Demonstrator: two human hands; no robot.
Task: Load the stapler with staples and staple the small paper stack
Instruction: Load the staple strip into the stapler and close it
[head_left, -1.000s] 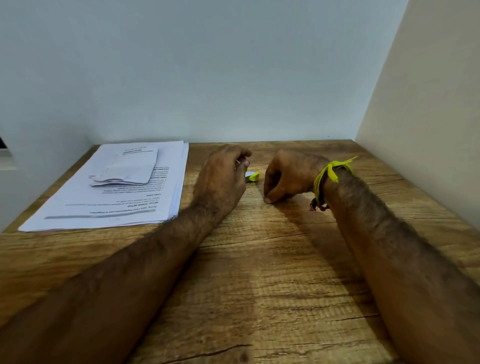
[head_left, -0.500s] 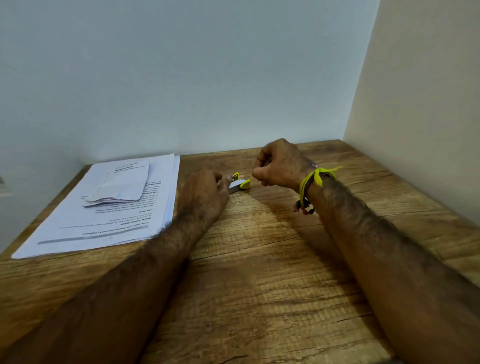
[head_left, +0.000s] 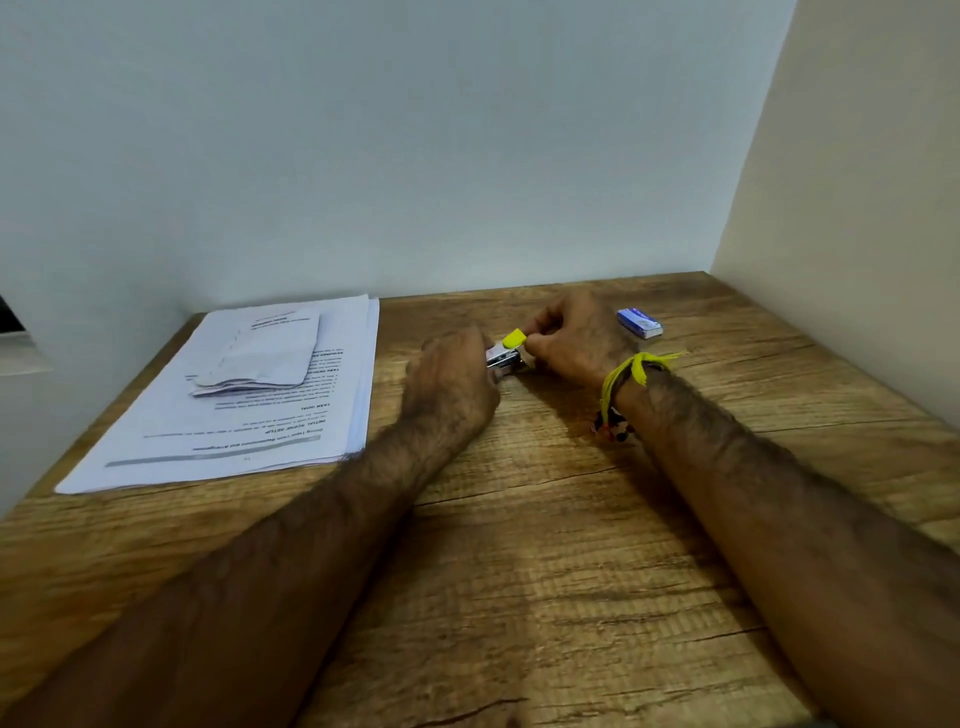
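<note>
Together gripped the stapler (head_left: 506, 349) between both hands: left hand (head_left: 453, 375) on its metal body, right hand (head_left: 569, 340) pinching the yellow end. Staple box (head_left: 639, 322) just beyond the right; small stack (head_left: 260, 354) left. Could jam if forced crooked.

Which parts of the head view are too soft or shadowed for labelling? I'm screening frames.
Head view: left hand slightly motion-blurred; small yellow and metal stapler soft but recognisable; the forearms throw shadows on the wooden table; upside-down print on the large white paper stack is mostly unreadable.
</note>
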